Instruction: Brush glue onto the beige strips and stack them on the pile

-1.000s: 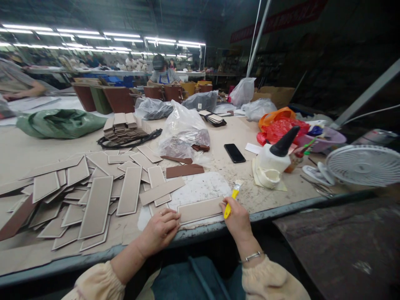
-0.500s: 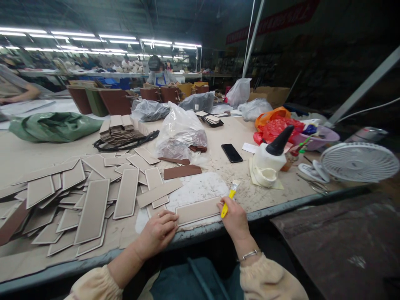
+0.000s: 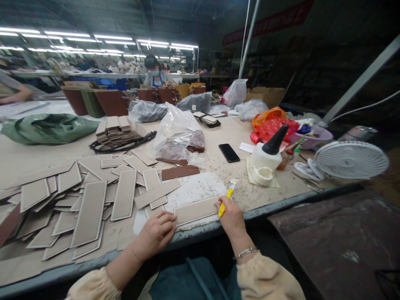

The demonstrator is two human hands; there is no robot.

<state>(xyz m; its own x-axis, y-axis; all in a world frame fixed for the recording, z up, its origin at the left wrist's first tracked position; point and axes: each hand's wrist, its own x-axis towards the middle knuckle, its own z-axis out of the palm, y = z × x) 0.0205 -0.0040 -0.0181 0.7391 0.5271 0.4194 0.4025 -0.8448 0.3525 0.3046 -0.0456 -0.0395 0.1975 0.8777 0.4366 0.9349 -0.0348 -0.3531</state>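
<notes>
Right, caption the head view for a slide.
Left hand and right hand at opposite ends of a beige rectangular strip, the right holding a yellow-handled brush, near scattered beige pieces.

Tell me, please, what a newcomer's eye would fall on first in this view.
Probably the yellow brush in the right hand, bright above the right end of the pale strip, whose left end the left hand touches. Next might come the sprawling heap of beige pieces on the table's left side. To the right, the red bag stands out behind the white bottle.
</notes>
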